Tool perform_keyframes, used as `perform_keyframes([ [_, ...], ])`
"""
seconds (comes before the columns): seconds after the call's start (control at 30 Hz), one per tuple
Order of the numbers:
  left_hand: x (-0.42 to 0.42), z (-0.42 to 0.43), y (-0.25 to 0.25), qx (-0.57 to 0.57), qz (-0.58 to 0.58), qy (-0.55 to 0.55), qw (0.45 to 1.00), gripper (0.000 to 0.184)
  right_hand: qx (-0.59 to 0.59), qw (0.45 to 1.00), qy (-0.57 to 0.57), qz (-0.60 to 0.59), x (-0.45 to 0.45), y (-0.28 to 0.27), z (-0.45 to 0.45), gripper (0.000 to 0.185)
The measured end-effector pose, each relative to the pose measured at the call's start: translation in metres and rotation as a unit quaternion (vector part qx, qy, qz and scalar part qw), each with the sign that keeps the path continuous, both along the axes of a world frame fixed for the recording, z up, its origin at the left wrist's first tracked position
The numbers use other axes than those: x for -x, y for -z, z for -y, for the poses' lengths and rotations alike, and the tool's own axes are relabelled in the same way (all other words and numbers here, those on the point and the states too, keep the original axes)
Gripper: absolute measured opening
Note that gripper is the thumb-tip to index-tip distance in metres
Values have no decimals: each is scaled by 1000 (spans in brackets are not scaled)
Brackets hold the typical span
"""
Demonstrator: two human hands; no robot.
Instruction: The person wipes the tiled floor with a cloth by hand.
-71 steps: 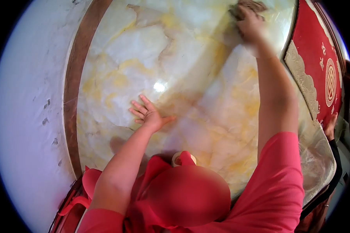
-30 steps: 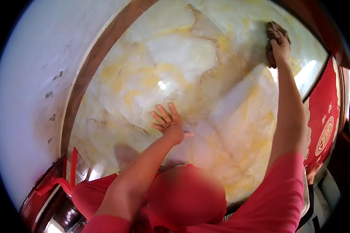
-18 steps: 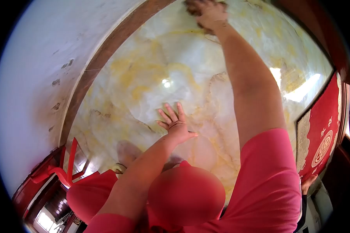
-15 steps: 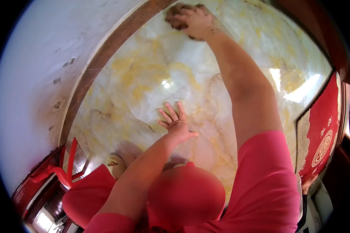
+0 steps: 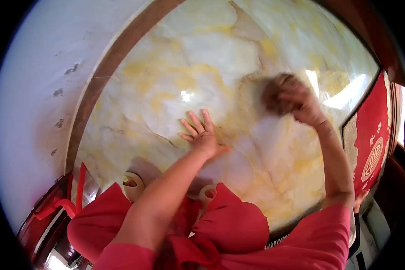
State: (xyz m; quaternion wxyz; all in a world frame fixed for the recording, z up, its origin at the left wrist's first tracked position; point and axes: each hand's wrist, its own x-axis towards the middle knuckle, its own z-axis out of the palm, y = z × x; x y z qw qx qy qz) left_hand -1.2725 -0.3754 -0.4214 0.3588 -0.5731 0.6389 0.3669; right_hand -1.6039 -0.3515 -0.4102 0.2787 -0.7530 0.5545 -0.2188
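My left hand (image 5: 205, 140) lies flat on the glossy marble-patterned floor (image 5: 166, 96), its fingers spread and nothing in it. Off to the right, my right hand (image 5: 307, 103) presses a dark brown cloth (image 5: 274, 95) against the floor. Motion blurs both the hand and the cloth, so the finger positions are not clear. Below my left hand show my knees in red trousers and, between them, parts of my light-coloured shoes (image 5: 133, 185).
A white wall (image 5: 45, 90) with a brown skirting strip (image 5: 83, 103) curves along the left. At right lies a red mat (image 5: 371, 144) with pale lettering, and another person's hand (image 5: 361, 199) is near its lower edge. Red furniture legs (image 5: 79, 189) stand lower left.
My right hand has swept the cloth from the far top of the floor back toward me and to the right, with the elbow now bent. My left hand stays planted.
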Motion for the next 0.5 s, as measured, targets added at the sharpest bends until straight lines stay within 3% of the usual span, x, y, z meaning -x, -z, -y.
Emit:
perform_keyframes([
  [0.07, -4, -4, 8, 17, -4, 2, 1000, 148, -6, 987, 153, 49, 39, 1, 1, 48],
  [0.13, -2, -3, 3, 18, 4, 12, 1000, 148, -58, 934, 345, 73, 84, 13, 14, 52],
  [0.2, -1, -5, 1, 34, 0, 8, 999, 149, -83, 886, 454, 42, 116, 55, 25, 57],
  [0.23, 1, -5, 2, 32, 0, 2, 999, 148, -55, 863, 461, -200, 120, 75, 34, 59],
  [0.27, 1, -6, 2, 30, 1, -1, 1000, 146, -45, 825, 504, -251, 95, 77, 44, 57],
  [0.33, 1, -5, -1, 28, 5, -2, 1000, 145, 8, 904, 381, -193, 31, 38, 48, 55],
  [0.37, 2, -5, -3, 28, 7, -5, 1000, 144, -73, 937, 290, -179, 7, 23, 48, 55],
  [0.43, 5, -6, -7, 26, 6, -6, 1000, 144, 2, 938, 230, -260, -47, 21, 6, 58],
  [0.5, 5, -5, -9, 25, 5, -5, 1000, 144, -7, 972, 130, -198, -75, 17, -41, 59],
])
